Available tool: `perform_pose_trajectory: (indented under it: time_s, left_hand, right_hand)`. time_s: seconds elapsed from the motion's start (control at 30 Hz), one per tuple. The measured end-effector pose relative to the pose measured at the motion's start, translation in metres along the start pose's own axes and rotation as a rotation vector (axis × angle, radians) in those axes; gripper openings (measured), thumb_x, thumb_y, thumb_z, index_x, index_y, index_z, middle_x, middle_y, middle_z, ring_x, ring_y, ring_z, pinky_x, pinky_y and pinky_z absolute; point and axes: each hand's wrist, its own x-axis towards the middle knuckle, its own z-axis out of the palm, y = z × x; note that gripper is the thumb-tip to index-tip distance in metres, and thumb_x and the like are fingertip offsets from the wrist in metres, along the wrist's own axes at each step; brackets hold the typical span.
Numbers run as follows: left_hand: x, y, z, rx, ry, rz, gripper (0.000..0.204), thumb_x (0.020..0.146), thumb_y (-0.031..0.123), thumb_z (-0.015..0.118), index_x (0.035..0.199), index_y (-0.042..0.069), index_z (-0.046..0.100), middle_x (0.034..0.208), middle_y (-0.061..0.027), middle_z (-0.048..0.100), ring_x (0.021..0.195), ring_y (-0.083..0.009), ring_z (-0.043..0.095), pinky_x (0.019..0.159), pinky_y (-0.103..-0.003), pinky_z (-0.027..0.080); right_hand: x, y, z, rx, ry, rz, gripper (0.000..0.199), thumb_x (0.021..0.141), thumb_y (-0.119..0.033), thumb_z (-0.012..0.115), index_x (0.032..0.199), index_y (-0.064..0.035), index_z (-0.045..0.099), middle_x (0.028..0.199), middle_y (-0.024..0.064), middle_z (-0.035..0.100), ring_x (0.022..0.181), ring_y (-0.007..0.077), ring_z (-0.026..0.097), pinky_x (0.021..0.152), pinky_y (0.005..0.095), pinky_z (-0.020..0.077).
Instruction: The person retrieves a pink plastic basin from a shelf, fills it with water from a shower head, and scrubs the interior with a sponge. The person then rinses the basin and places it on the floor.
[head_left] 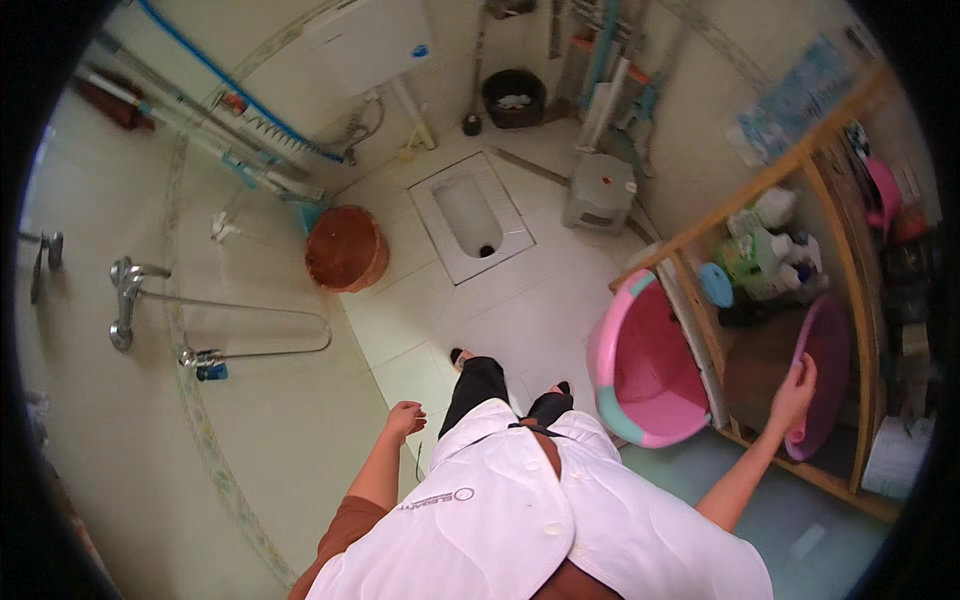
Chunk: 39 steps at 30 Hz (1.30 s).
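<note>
- Your right hand pinches the rim of the purple basin, thumb and fingers curled over the near edge.
- Purple basin: tilted on edge, low in the wooden shelf to your right.
- Your left hand hangs at your side near the tiled wall, fingers loosely bent; can't tell how far they close.
- Floor: pale, large tiles with thin joints, lighter toward the left wall. Greenish surface at lower right.
- Pink tub, mint patches on its rim, tipped on its side just beside the shelf.
- Bottles grouped inside the shelf, above the basin.
- Ahead of you: white squat toilet set in the floor, brown bucket to its left, grey stool to its right.
- Far wall: white cistern, black bucket below.
- Left wall: chrome tap with looped metal hose; patterned tile band running down.
</note>
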Motion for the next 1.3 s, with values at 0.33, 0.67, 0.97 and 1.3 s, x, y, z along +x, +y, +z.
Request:
perform_pose_trajectory:
  time_s: [0.33, 0.67, 0.97, 1.3]
  left_hand:
    - [0.069, 0.079, -0.084, -0.362, -0.006, 0.228, 0.026, 0.088, 0.015, 0.049, 0.112, 0.003, 0.05, 0.097, -0.0113, 0.06, 0.077, -0.0189, 0.061, 0.067, -0.029, 0.053]
    - [0.065, 0.042, -0.153, -0.595, 0.238, 0.062, 0.027, 0.09, 0.017, 0.048, 0.114, 0.004, 0.05, 0.1, -0.012, 0.059, 0.081, -0.019, 0.061, 0.07, -0.028, 0.053]
    - [0.104, 0.111, -0.168, -0.73, 0.384, 0.072, 0.025, 0.09, 0.018, 0.051, 0.111, 0.004, 0.05, 0.098, -0.0124, 0.06, 0.077, -0.0186, 0.061, 0.066, -0.028, 0.053]
    - [0.146, 0.341, -0.334, -0.347, 0.908, 0.578, 0.043, 0.087, 0.022, 0.055, 0.126, 0.007, 0.045, 0.092, -0.0108, 0.057, 0.067, -0.0177, 0.058, 0.064, -0.03, 0.048]
  right_hand:
    - [-0.108, -0.326, 0.214, 0.536, -1.02, -0.306, 0.031, 0.087, -0.021, 0.055, 0.109, 0.0004, 0.058, 0.104, 0.0126, 0.063, 0.096, 0.0224, 0.06, 0.08, 0.0314, 0.0459]
    - [-0.119, -0.454, 0.313, 0.322, -1.353, -0.514, 0.034, 0.087, -0.025, 0.054, 0.111, -0.0011, 0.058, 0.103, 0.0163, 0.063, 0.095, 0.0277, 0.061, 0.082, 0.0351, 0.0468]
    - [-0.111, -0.543, 0.442, 0.304, -1.573, -0.613, 0.033, 0.087, -0.024, 0.054, 0.112, -0.0019, 0.057, 0.104, 0.0162, 0.064, 0.096, 0.0289, 0.061, 0.081, 0.0347, 0.0475]
    - [-0.082, -0.631, 0.513, 0.307, -1.602, -0.825, 0.033, 0.087, -0.024, 0.053, 0.111, -0.0021, 0.056, 0.097, 0.0171, 0.064, 0.09, 0.0295, 0.062, 0.078, 0.0361, 0.0477]
